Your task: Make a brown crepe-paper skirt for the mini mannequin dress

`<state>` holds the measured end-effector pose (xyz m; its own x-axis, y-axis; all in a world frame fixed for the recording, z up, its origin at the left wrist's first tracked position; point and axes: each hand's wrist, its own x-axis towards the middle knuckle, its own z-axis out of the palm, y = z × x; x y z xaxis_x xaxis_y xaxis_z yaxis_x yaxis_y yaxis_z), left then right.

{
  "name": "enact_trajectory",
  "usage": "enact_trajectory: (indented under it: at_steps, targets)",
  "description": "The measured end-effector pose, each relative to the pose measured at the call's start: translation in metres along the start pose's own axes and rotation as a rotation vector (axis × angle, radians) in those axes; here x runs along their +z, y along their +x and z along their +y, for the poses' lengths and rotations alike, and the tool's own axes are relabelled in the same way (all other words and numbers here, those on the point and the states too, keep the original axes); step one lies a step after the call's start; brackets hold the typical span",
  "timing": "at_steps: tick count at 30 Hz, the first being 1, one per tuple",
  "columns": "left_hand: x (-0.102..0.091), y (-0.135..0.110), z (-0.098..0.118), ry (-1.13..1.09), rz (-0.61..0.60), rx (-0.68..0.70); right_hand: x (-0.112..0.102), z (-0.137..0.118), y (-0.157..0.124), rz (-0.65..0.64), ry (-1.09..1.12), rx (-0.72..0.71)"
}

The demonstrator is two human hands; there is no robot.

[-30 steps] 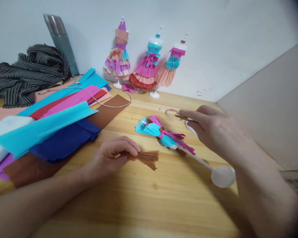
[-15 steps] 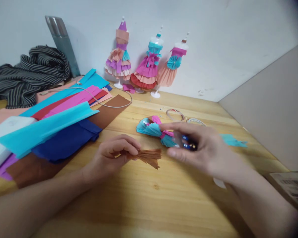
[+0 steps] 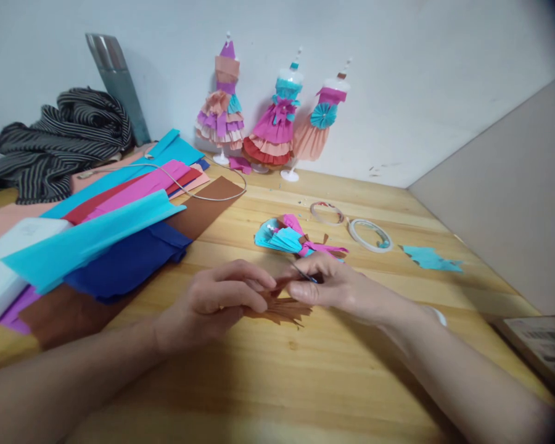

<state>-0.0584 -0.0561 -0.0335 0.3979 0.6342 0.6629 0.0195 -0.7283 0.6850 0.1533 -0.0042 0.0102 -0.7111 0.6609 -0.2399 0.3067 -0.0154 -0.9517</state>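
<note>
My left hand pinches the gathered end of a pleated brown paper fan that lies on the wooden table. My right hand has its fingers closed at the same fan's gathered end, and a thin dark item shows between its fingertips; I cannot make out what it is. Just behind the hands lies a small mannequin dressed in cyan, pink and brown pleated paper. Its white base is mostly hidden behind my right wrist.
Sheets of coloured tissue paper spread over the left of the table. Two tape rings and a cyan paper scrap lie to the right. Three dressed mannequins stand by the wall, with striped cloth at the far left.
My right hand came from the tape rings at the right over to the brown fan, where it now meets my left hand. The left hand has stayed on the fan.
</note>
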Motion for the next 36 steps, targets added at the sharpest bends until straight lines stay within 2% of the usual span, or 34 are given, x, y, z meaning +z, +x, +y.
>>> enact_trajectory:
  at_steps: [3,4,10,16,19,22,24,26,29,36]
  targets:
    - [0.000,-0.001,0.004,0.038,-0.026,0.026,-0.002,0.005,-0.001,-0.169,0.050,0.088]
    - [0.000,-0.001,0.005,0.049,-0.036,0.031,-0.002,0.007,-0.001,-0.185,0.073,0.105]
    - [-0.001,-0.003,0.009,0.050,-0.040,-0.028,-0.001,0.011,0.000,-0.154,0.179,0.218]
    - [0.001,-0.003,0.008,-0.002,-0.039,-0.054,0.003,0.012,-0.001,-0.113,0.215,0.245]
    - [0.004,-0.002,0.001,-0.143,0.117,-0.198,0.007,0.013,0.001,-0.072,0.245,0.199]
    - [0.007,0.001,-0.006,-0.349,0.279,-0.480,0.015,0.014,0.004,0.073,0.320,0.111]
    - [0.009,0.003,-0.005,-0.451,0.258,-0.671,0.023,0.014,0.007,0.197,0.380,0.066]
    - [0.012,0.004,-0.001,-0.512,0.178,-0.777,0.031,0.015,0.008,0.300,0.425,0.038]
    - [0.017,0.004,0.008,-0.532,0.138,-0.773,0.042,0.016,0.010,0.369,0.439,0.024]
    - [0.022,0.004,0.012,-0.496,0.210,-0.785,0.056,0.025,0.010,0.349,0.497,0.040]
